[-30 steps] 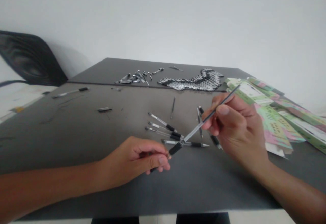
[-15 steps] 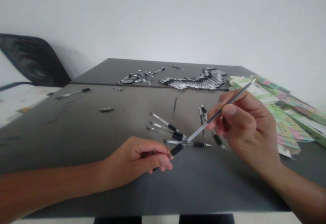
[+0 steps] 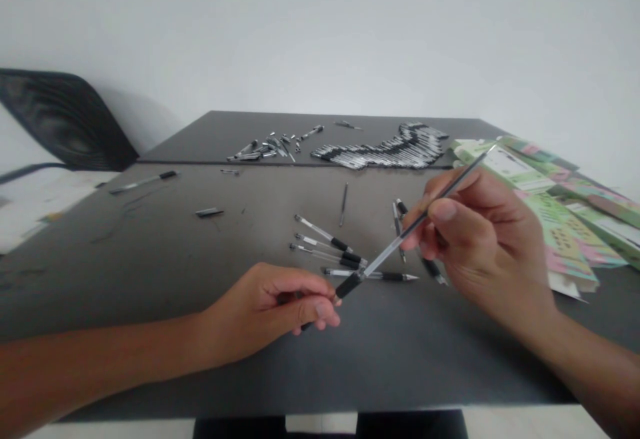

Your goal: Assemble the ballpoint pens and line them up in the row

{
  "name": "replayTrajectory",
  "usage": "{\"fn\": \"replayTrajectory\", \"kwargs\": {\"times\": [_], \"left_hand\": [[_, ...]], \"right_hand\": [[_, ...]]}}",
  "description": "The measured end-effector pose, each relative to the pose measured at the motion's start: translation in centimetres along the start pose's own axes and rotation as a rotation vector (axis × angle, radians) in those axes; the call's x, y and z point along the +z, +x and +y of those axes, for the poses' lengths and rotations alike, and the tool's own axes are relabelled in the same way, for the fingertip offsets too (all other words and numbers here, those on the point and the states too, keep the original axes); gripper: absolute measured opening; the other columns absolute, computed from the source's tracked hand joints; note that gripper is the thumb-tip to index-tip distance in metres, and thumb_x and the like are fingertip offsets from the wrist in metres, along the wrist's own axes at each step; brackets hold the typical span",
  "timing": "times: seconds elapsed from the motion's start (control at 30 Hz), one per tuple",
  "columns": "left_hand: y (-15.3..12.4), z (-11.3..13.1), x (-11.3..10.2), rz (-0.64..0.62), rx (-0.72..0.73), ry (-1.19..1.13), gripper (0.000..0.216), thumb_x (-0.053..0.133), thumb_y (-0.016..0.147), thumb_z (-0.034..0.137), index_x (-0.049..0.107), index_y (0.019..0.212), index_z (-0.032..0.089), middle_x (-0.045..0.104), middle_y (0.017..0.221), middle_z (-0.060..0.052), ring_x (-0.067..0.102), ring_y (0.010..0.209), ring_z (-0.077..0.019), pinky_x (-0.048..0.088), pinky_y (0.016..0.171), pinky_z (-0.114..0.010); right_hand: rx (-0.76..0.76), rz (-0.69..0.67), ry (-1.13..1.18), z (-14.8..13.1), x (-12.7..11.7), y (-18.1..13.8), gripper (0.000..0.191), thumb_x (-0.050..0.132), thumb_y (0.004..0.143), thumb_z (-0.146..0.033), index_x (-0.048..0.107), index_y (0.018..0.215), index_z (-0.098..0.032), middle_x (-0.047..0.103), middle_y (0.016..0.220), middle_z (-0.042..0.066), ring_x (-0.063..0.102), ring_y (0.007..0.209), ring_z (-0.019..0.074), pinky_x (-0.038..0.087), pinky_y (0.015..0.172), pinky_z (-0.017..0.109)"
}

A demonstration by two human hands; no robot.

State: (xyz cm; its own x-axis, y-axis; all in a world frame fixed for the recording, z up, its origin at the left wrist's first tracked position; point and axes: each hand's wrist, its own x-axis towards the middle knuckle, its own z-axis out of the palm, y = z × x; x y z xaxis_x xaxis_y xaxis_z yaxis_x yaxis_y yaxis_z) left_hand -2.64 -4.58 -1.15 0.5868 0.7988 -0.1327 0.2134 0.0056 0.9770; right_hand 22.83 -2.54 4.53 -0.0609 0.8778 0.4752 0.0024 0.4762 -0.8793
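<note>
**A:** What do the two hands hold?

**B:** One pen [image 3: 383, 256] between them, slanting above the grey table [image 3: 150, 259]. The right hand [image 3: 475, 239] has thumb and fingers pinched shut on the clear upper barrel, and the top end sticks out past the knuckles. The left hand [image 3: 270, 309] has its fingertips closed on the low end, just below the black rubber grip.

**A:** Is the low end the writing tip?

**B:** I cannot tell, because the fingers cover it.

**A:** What lies near that pen?

**B:** Several loose pens [image 3: 330, 252] lie on the table right behind its grip, and one of them passes under the barrel. More lie behind the right hand's fingers. A thin refill [image 3: 344, 196] lies farther back from the pen, on its own.

**A:** And beyond that?

**B:** Well behind the pen is a long pile of pens [image 3: 385, 152]. To the left of the pile is a scatter of small parts [image 3: 265, 149]. Green and pink cartons [image 3: 550, 219] fan out to the pen's right, past the right hand.

**A:** What is on the left?

**B:** A short dark piece [image 3: 207, 212] lies well to the pen's left. A single pen [image 3: 143, 181] lies farther out the same way. A black chair [image 3: 55, 119] stands off the table, beyond both of them.
</note>
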Motion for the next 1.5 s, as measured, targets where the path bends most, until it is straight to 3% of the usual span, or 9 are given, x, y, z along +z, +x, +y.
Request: {"fn": "replayTrajectory", "kwargs": {"times": [0.9, 1.37, 1.5], "left_hand": [[0.09, 0.08, -0.02, 0.024, 0.032, 0.020, 0.011, 0.077, 0.096, 0.027, 0.086, 0.093, 0.021, 0.083, 0.087, -0.001, 0.070, 0.070, -0.0093, 0.055, 0.062, -0.014], [0.09, -0.16, -0.15, 0.031, 0.027, 0.061, 0.015, 0.076, 0.098, 0.033, 0.085, 0.095, 0.021, 0.083, 0.088, -0.002, 0.070, 0.072, -0.0107, 0.055, 0.063, -0.016], [0.04, -0.18, -0.07, 0.038, 0.023, 0.061, 0.015, 0.078, 0.097, 0.034, 0.084, 0.094, 0.021, 0.082, 0.087, -0.002, 0.070, 0.070, -0.0106, 0.054, 0.061, -0.016]], "right_hand": [[-0.020, -0.018, -0.039, 0.03, -0.07, 0.00, 0.017, 0.068, 0.096, -0.022, 0.065, 0.080, -0.022, 0.062, 0.080, -0.003, 0.057, 0.049, 0.0029, 0.044, 0.042, 0.016], [-0.081, -0.073, -0.075, -0.07, -0.45, -0.28, 0.013, 0.070, 0.097, -0.019, 0.067, 0.086, -0.024, 0.070, 0.074, -0.003, 0.060, 0.052, 0.0060, 0.043, 0.045, 0.019], [-0.069, -0.139, -0.155, 0.02, -0.57, -0.53, 0.014, 0.073, 0.098, -0.026, 0.067, 0.085, -0.024, 0.069, 0.067, -0.004, 0.064, 0.054, 0.0081, 0.045, 0.048, 0.020]]}}
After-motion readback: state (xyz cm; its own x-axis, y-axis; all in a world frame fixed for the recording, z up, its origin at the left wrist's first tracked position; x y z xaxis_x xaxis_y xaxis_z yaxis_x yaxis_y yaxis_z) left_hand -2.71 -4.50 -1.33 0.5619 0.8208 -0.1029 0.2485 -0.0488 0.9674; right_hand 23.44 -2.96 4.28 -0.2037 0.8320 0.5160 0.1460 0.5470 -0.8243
